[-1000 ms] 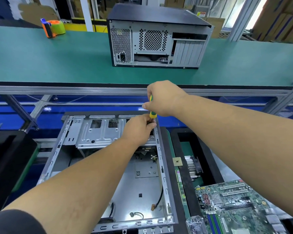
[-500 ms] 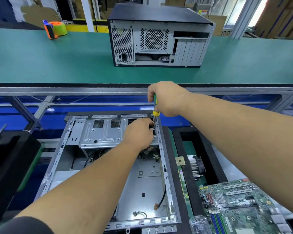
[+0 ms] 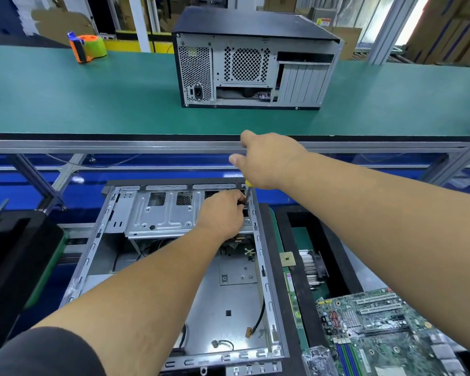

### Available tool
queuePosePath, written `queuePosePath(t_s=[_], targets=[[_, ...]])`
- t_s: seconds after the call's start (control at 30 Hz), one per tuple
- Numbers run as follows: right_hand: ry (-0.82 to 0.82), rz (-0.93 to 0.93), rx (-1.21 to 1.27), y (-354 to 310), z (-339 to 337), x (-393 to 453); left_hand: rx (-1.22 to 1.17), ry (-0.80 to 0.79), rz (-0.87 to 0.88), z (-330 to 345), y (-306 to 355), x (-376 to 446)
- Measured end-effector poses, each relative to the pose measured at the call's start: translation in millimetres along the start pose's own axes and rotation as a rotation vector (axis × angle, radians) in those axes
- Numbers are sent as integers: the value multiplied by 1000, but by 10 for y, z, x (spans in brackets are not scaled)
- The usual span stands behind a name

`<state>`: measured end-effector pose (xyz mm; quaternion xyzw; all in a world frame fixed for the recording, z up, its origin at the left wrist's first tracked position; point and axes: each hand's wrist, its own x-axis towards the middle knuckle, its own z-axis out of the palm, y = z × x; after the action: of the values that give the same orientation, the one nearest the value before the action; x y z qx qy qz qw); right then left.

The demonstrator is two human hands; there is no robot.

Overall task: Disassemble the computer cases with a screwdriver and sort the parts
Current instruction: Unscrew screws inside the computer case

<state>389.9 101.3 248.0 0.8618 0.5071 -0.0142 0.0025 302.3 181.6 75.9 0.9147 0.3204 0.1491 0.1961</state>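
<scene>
An opened grey computer case [image 3: 147, 272] lies flat in front of me, its metal drive cage [image 3: 160, 215] at the far end. My right hand [image 3: 269, 161] grips a yellow-handled screwdriver [image 3: 248, 192] held upright, its shaft pointing down at the case's far right corner. Most of the handle is hidden in the fist. My left hand [image 3: 223, 215] rests on the drive cage, fingers curled at the screwdriver tip; what they pinch is hidden. A second, closed black case [image 3: 253, 61] stands on the green conveyor belt [image 3: 92, 99].
A black tray [image 3: 291, 267] to the right holds a heatsink [image 3: 311, 267], a RAM stick [image 3: 292, 297] and a small CPU [image 3: 287, 259]. A green motherboard [image 3: 377, 329] lies at the lower right. An orange tape dispenser [image 3: 86, 47] sits far left on the belt. A black bin [image 3: 14, 264] stands at left.
My right hand has shifted its hold on the screwdriver handle, thumb and forefinger now spread out. The left hand stays at the tip. The camera has drifted slightly.
</scene>
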Motion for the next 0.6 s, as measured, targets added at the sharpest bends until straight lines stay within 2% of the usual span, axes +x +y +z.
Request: queuePosePath(t_s=[0.1, 0.27, 0.43, 0.6], targets=[[16, 19, -173, 28, -16, 23, -22, 4, -3, -10, 5, -11], [-186, -102, 191, 33, -142, -21, 1, 18, 13, 7, -6, 3], [-70, -11, -24, 30, -80, -5, -11, 44, 20, 28, -12, 2], [-81, -179, 231, 66, -32, -41, -24, 29, -6, 11, -18, 18]])
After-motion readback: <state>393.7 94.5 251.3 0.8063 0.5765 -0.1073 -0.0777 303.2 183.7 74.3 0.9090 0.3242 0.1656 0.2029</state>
